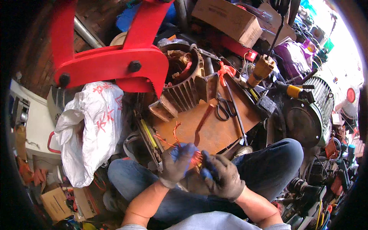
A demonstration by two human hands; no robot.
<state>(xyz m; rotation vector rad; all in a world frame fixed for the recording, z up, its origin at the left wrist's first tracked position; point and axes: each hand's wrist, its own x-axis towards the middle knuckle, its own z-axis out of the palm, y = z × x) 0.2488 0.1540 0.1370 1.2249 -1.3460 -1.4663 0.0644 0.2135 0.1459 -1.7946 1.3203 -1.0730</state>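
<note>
Both my hands wear grey and blue work gloves and are held close together above my lap. My left hand (175,164) is closed round a bundle of orange-red copper wire (196,158), whose twisted loose ends stick up beyond the fingers. My right hand (223,177) has its fingers curled at the other side of the bundle, pinching it. Past the hands lies a brown board (222,134). Black-handled scissors (224,107) and a long thin metal rod (235,111) rest on it. A finned metal motor housing (182,96) stands at the board's far left.
A large red metal frame (111,67) with a toothed edge rises at the left, above a white woven sack (94,126). Right of the board sit a hammer-like tool with a wooden head (260,71) and a round green motor (310,115). A cardboard box (230,21) lies at the back.
</note>
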